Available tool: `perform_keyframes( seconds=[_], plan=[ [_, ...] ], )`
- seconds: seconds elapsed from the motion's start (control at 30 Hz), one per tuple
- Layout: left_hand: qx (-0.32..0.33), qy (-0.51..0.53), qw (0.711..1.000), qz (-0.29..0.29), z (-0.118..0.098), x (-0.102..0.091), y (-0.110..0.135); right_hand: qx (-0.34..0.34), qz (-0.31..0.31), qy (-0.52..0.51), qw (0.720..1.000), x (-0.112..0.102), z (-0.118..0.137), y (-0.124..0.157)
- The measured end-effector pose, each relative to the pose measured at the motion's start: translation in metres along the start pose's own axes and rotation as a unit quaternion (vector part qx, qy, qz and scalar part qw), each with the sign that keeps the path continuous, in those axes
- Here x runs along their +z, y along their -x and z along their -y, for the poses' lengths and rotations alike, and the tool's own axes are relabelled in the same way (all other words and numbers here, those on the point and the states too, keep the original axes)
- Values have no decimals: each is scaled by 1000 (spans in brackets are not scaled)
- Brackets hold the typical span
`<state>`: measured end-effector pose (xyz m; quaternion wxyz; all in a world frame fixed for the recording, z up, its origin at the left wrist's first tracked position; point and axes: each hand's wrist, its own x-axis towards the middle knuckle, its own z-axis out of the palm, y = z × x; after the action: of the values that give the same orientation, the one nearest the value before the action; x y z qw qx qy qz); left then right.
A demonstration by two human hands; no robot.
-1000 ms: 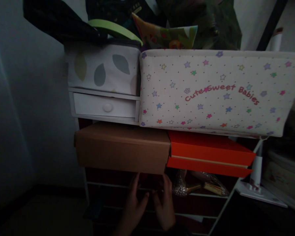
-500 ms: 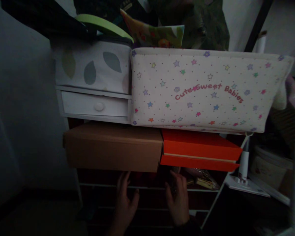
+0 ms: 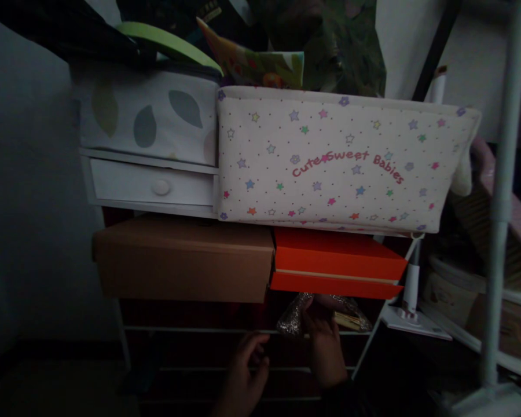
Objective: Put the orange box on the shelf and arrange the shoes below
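In the dim head view my right hand (image 3: pixel 326 350) reaches onto the shelf under the orange box (image 3: pixel 336 285). Its thumb and fingers close on a silvery glittery shoe (image 3: pixel 293 317); the fingertips are partly hidden. Just right of that hand lies another glittery piece with a pale gold block-like part (image 3: pixel 347 321), perhaps the second shoe. My left hand (image 3: pixel 248 370) hovers lower, in front of the rack, its fingers loosely curled and thumb apart, holding nothing. Above it a brown cardboard box (image 3: pixel 184 269) juts out from the rack.
A star-printed fabric bin (image 3: pixel 330 191) and a white drawer unit (image 3: pixel 151 184) stand on top of the rack. Thin white shelf rails (image 3: pixel 191 329) run below the boxes. At right are a white pole (image 3: pixel 499 231) and a round tub (image 3: pixel 451 295). A wall borders the left.
My right hand has gone to the glittery shoe, which now shows further out and to the left. My left hand has dropped lower with its fingers curling in. The view has shifted right.
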<state>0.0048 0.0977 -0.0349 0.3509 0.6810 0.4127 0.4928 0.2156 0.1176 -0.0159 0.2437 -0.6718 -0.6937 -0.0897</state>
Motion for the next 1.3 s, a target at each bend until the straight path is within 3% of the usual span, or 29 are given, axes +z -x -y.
perform_keyframes(
  seconds=[0.13, 0.27, 0.37, 0.53, 0.6, 0.67, 0.83, 1.0, 1.1, 1.3],
  plan=[
    [-119, 144, 981, 46, 11, 19, 1, 1, 11, -9, 1000, -7, 8, 0],
    [-160, 302, 937, 75, 15, 23, -1, 6, 16, -22, 1000, -10, 13, -1],
    [-185, 418, 886, 77, 10, 24, -4, 18, 15, -34, 999, -9, 15, -2],
    [-227, 592, 771, 52, 5, 31, -12, 18, 13, -67, 998, -3, 19, -2],
    [-217, 616, 755, 56, 3, 33, -13, 17, 13, -79, 997, 0, 20, -1],
    [-200, 609, 766, 53, 2, 35, -13, 18, 15, -98, 995, 3, 20, 0],
    [-139, 544, 824, 72, 4, 44, -15, 25, 26, -104, 994, -1, 14, 3],
    [-82, 473, 868, 124, 8, 48, -15, 74, 13, -234, 969, -2, 10, 4],
    [-42, 432, 888, 153, 3, 43, -15, 77, -13, -354, 932, 5, 12, 2],
    [-3, 413, 894, 172, -9, 34, -19, 90, -48, -554, 826, 22, 31, -3]
  ],
)
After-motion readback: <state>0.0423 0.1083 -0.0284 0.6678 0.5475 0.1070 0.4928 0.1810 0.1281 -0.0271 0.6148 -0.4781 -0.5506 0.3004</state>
